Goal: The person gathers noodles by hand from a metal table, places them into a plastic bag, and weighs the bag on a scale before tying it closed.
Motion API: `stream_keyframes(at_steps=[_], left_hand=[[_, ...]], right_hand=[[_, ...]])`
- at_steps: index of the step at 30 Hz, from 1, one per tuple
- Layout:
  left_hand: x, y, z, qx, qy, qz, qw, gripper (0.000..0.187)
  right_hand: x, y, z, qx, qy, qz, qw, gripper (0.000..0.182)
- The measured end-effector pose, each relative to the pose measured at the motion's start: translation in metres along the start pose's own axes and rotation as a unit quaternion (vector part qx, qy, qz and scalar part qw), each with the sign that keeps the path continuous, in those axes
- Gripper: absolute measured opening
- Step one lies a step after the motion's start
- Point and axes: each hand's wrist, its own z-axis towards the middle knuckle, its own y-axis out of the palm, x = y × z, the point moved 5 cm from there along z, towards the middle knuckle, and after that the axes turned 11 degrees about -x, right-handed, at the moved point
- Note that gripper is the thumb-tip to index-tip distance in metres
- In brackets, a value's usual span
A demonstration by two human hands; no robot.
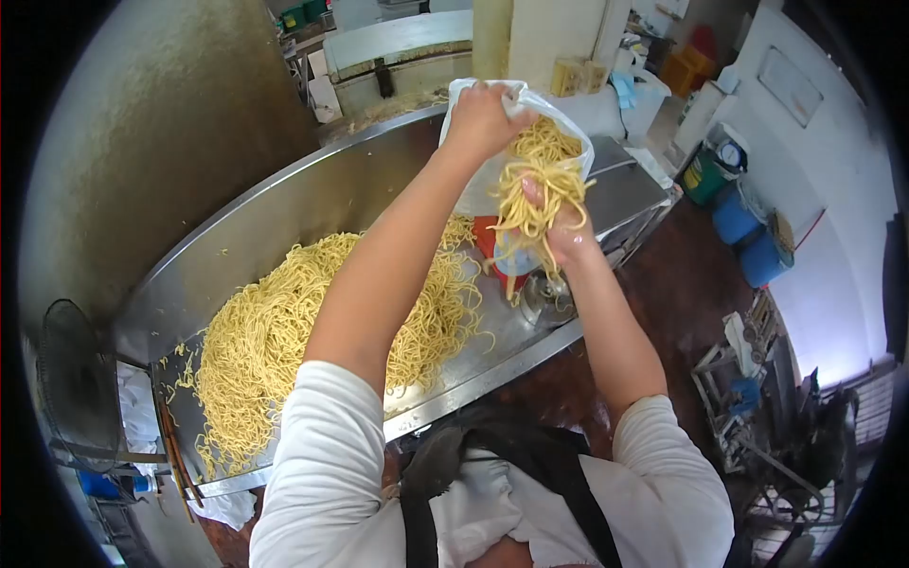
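Observation:
My left hand [485, 118] grips the rim of a white plastic bag [574, 118], its fingers closed over the edge. Yellow noodles [546, 142] fill the part of the bag that shows. Just in front of the bag's mouth, my right hand [568, 232] holds a clump of noodles [538, 197], with strands hanging down between and over the fingers. A large heap of noodles [275, 327] lies in the steel trough below, partly hidden by my left forearm. Beneath my right hand, a red and pale blue object [511, 260], perhaps a scale, is partly covered by the strands.
The steel trough [379, 142] has a raised back wall and a front lip close to my body. A round metal bowl [547, 301] sits near its right end. Long sticks [173, 454] lean at the left beside a fan [76, 379]. Blue bins [765, 256] stand on the right.

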Motion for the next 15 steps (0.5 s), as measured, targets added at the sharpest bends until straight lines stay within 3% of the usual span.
stream_keyframes(at_steps=[2,5,6,7,8,9,10,12,14,15], left_hand=[[-0.028,0.036,0.010,0.037,0.006,0.179,0.983,0.032],[-0.036,0.036,0.008,0.054,0.029,0.191,0.980,0.024],[-0.039,0.022,0.005,0.105,0.027,0.094,0.990,0.016],[-0.049,0.012,0.003,0.120,-0.040,-0.116,0.985,0.016],[-0.058,0.007,-0.001,0.131,-0.106,-0.321,0.932,0.017],[-0.065,0.007,-0.006,0.137,-0.166,-0.510,0.833,0.018],[-0.066,0.001,-0.009,0.153,-0.151,-0.548,0.808,0.017],[-0.056,-0.004,-0.021,0.153,-0.127,-0.693,0.693,0.015],[-0.048,-0.012,-0.031,0.138,-0.091,-0.792,0.588,0.006],[-0.045,-0.019,-0.033,0.123,-0.089,-0.771,0.619,0.007]], right_hand=[[-0.033,0.008,0.029,-0.054,-0.025,-0.014,0.998,0.034],[-0.086,0.017,0.082,-0.065,-0.113,-0.124,0.984,0.037],[-0.102,0.022,0.097,-0.078,-0.145,-0.144,0.976,0.038],[-0.117,0.028,0.109,-0.091,-0.179,-0.163,0.966,0.039],[-0.125,0.030,0.114,-0.103,-0.211,-0.181,0.955,0.040],[-0.123,0.028,0.117,-0.100,-0.198,-0.268,0.938,0.040],[-0.117,0.022,0.120,-0.097,-0.185,-0.353,0.912,0.039],[-0.066,-0.022,0.158,-0.141,-0.134,-0.481,0.855,0.036],[-0.035,-0.037,0.163,-0.165,-0.020,-0.711,0.683,0.034],[-0.022,-0.044,0.165,-0.169,0.038,-0.802,0.572,0.035]])
